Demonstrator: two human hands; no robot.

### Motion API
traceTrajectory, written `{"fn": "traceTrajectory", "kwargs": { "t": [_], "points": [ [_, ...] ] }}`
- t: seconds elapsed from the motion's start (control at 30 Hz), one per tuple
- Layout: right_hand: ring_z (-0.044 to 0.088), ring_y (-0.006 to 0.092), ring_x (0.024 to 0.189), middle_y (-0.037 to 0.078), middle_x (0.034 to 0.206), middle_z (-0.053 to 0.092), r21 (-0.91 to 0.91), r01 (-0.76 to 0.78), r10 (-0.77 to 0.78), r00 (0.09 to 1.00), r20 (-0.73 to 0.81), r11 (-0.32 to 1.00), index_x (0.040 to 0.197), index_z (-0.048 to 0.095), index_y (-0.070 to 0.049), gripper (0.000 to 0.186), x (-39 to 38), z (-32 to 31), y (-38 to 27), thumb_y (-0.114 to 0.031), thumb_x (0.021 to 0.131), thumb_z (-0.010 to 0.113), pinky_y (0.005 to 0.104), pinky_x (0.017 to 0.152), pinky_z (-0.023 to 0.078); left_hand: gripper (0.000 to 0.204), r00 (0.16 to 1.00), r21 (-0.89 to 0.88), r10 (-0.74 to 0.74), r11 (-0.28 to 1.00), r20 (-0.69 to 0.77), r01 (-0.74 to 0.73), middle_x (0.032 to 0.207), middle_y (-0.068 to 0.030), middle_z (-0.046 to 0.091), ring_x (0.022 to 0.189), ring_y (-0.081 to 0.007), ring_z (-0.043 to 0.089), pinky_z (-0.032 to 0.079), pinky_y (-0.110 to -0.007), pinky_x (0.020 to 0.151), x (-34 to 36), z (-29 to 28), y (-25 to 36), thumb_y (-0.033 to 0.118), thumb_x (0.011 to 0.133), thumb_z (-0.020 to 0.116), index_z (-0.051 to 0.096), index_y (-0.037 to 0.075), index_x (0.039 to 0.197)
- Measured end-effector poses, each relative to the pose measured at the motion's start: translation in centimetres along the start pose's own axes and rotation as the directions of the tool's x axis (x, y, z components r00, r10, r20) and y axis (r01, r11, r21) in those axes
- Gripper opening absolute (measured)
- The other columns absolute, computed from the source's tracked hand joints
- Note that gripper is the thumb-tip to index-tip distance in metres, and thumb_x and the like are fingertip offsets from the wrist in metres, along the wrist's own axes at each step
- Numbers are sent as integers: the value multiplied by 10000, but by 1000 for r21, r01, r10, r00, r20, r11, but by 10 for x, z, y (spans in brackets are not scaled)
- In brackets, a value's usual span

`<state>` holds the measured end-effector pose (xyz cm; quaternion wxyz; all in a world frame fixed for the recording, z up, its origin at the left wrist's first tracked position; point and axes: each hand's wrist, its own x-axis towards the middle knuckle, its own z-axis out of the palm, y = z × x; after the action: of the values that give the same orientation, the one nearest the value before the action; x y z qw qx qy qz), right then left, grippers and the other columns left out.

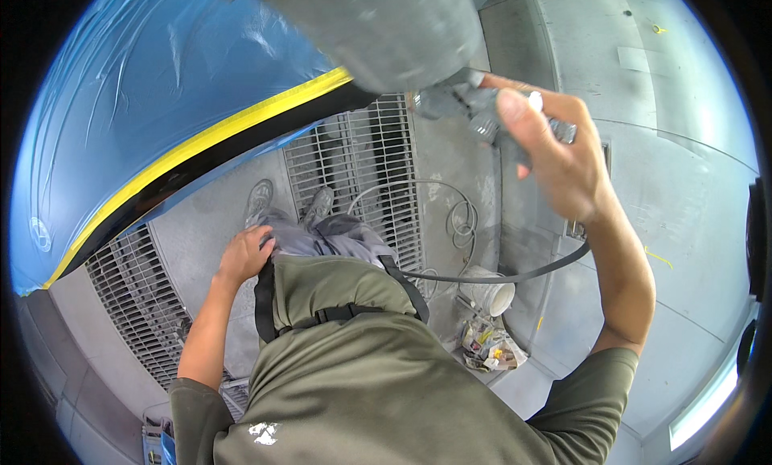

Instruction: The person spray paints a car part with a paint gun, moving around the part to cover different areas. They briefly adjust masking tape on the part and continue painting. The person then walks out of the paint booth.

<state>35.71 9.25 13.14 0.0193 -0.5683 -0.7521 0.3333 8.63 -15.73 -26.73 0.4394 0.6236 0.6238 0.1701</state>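
My right hand [563, 147] is raised at the upper right, its fingers wrapped round the handle of a grey-coated spray gun [482, 115]. A big grey paint cup [386, 39], blurred and close to the camera, tops the gun. From below the grip a dark hose [547, 268] curves down and to the left. My left hand [244, 254] hangs low beside my thigh, fingers loosely bent against the grey trousers [322, 240], holding nothing that I can see. To the left is a vehicle body covered in blue masking film [177, 87], edged with yellow tape [201, 139].
Metal floor gratings [137, 296] run on both sides of my feet. Thin hose loops [462, 224] lie on the floor to the right. By the grey wall [643, 200] stand a white bucket [486, 292] and a container of crumpled waste [490, 344].
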Motion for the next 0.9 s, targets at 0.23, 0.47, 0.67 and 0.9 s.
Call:
{"fn": "traceTrajectory", "kwargs": {
  "t": [0.23,0.47,0.67,0.9],
  "points": [
    [609,105,904,49,902,709,103,-29,24,998,53,994,1284,706,-1,553,4,12,4,-485,1029,627,292,829,505,292,1000,1,18,1000,-17,-18,1107,-178,720,1062,-401,669,538,-458,915,-2,-1,-3,249,939,672,695,36,1138],
    [627,64,724,40,844,714,93,-83,91,992,-84,992,1258,704,-24,581,35,-24,47,-514,1071,455,210,490,456,305,999,91,-26,995,-26,28,1157,-173,728,1066,-406,679,547,-464,937,-10,14,-14,287,959,666,702,54,1153],
    [684,93,755,77,881,740,53,-60,71,974,-217,997,1324,671,-21,607,59,-54,69,-524,1076,438,213,464,477,325,993,83,-114,990,8,113,1171,-176,734,1065,-407,691,559,-472,926,-8,10,-3,287,955,673,712,57,1182],
    [669,75,751,68,876,741,29,-95,99,951,-293,995,1322,675,-31,571,69,-50,86,-503,1079,464,207,476,469,313,989,47,-146,988,-9,146,1141,-174,743,1026,-400,705,566,-476,893,-11,6,5,266,942,689,726,47,1163]
  ]
}}
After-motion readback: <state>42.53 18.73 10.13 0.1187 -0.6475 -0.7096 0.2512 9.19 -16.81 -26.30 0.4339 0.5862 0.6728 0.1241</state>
